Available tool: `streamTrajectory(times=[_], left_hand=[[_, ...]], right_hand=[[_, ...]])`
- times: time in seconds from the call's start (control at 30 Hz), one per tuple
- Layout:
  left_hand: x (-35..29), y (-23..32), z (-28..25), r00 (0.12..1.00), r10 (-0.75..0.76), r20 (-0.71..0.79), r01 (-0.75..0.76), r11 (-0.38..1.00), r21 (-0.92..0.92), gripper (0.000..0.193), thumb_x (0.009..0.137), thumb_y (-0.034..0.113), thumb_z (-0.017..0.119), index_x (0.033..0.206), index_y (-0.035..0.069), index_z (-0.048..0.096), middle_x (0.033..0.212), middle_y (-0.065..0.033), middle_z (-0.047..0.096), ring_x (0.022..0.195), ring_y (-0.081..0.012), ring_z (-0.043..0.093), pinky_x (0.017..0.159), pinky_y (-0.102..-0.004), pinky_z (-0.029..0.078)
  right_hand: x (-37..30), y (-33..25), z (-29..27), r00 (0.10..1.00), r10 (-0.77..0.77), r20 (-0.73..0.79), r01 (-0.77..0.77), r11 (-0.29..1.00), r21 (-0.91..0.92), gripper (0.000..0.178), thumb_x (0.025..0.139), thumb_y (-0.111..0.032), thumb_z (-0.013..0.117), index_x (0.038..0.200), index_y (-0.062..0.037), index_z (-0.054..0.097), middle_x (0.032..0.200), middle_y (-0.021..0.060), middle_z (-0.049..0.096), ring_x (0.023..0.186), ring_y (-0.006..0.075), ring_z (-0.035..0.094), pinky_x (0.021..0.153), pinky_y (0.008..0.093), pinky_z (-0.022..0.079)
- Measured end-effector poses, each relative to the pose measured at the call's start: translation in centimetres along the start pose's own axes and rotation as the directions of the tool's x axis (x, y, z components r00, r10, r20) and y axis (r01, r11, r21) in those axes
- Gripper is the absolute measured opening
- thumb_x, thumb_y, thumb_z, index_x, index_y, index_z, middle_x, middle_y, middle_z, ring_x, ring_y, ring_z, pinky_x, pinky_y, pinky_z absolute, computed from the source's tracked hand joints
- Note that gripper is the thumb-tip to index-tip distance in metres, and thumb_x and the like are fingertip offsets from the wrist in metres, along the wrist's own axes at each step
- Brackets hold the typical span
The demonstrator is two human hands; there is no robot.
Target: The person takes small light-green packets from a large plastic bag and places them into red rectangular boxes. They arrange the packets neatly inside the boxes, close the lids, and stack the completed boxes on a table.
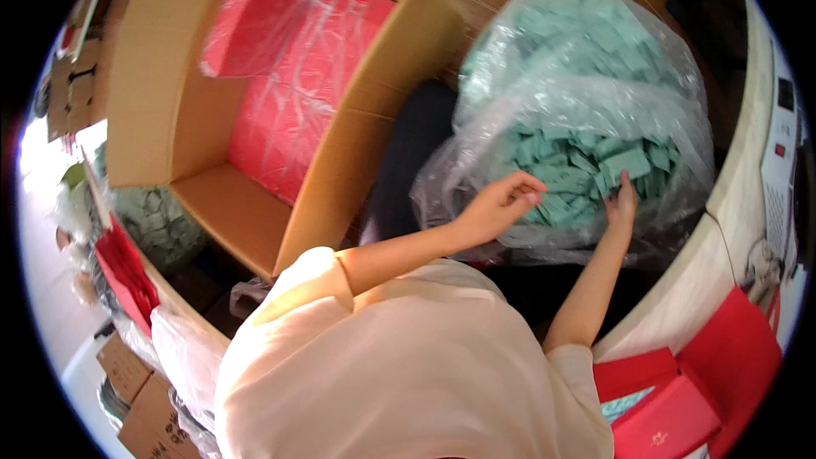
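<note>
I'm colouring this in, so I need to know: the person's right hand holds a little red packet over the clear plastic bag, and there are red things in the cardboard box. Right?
Not quite: the little packet in the person's right hand is green, not red, as the head view shows. The clear plastic bag and the red things in the cardboard box are right.

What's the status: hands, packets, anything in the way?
Right hand gripping a green packet at the packet pile. Left hand loosely open near pile's left side, no item visible. Clear bag bunched around pile; nothing seen blocking either hand.
</note>
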State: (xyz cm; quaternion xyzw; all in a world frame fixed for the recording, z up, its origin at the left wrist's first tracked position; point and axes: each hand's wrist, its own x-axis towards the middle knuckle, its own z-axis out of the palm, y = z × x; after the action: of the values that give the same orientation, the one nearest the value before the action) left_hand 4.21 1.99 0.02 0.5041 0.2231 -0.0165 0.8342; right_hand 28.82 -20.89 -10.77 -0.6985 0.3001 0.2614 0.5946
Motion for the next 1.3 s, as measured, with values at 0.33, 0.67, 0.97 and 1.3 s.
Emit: streamTrajectory(times=[0.33, 0.67, 0.97, 1.3], left_hand=[[-0.9, -0.8, -1.1, 0.991, -0.115, -0.074, 0.105, 0.987, -0.125, 0.040, 0.096, 0.028, 0.052, 0.128, 0.006, 0.043, 0.114, -0.0104, 0.058, 0.105, -0.0169, 0.055, 0.093, -0.0329, 0.043], [-1.7, 1.2, -0.3, 0.983, -0.161, -0.083, 0.122, 0.928, -0.353, 0.044, 0.097, 0.040, 0.048, 0.126, 0.006, 0.047, 0.103, -0.0031, 0.059, 0.091, -0.0109, 0.057, 0.080, -0.0287, 0.047], [-3.5, 1.6, 0.8, 0.937, 0.011, -0.350, -0.079, 0.980, -0.181, 0.046, 0.100, 0.044, 0.037, 0.115, 0.003, 0.051, 0.095, -0.0037, 0.057, 0.081, -0.0108, 0.055, 0.073, -0.0253, 0.047], [-4.7, 0.8, 2.0, 0.921, 0.001, -0.390, -0.133, 0.941, -0.311, 0.062, 0.097, 0.057, 0.030, 0.127, 0.005, 0.045, 0.120, -0.0077, 0.052, 0.108, -0.0183, 0.050, 0.094, -0.0325, 0.041]], right_hand=[[-11.3, 1.6, 3.7, 0.897, -0.420, -0.134, 0.431, 0.900, 0.063, 0.029, 0.092, -0.027, 0.059, 0.102, -0.0015, 0.051, 0.099, 0.0057, 0.056, 0.094, 0.0173, 0.051, 0.082, 0.0342, 0.042], [-27.5, 4.0, 6.5, 0.529, -0.570, 0.629, 0.796, 0.590, -0.135, 0.029, 0.088, -0.016, 0.064, 0.109, 0.0005, 0.052, 0.102, 0.0086, 0.059, 0.099, 0.0145, 0.054, 0.090, 0.0291, 0.041], [-31.4, 2.9, 3.9, 0.797, -0.572, 0.192, 0.532, 0.817, 0.223, 0.025, 0.088, -0.007, 0.058, 0.108, -0.0024, 0.043, 0.098, 0.0056, 0.055, 0.087, 0.0120, 0.052, 0.078, 0.0260, 0.044], [-34.0, 4.8, 6.8, 0.087, -0.909, 0.407, 0.880, -0.121, -0.459, 0.046, 0.065, -0.004, 0.069, 0.109, -0.0146, 0.062, 0.106, 0.0087, 0.053, 0.084, 0.0278, 0.053, 0.071, 0.0380, 0.043]])
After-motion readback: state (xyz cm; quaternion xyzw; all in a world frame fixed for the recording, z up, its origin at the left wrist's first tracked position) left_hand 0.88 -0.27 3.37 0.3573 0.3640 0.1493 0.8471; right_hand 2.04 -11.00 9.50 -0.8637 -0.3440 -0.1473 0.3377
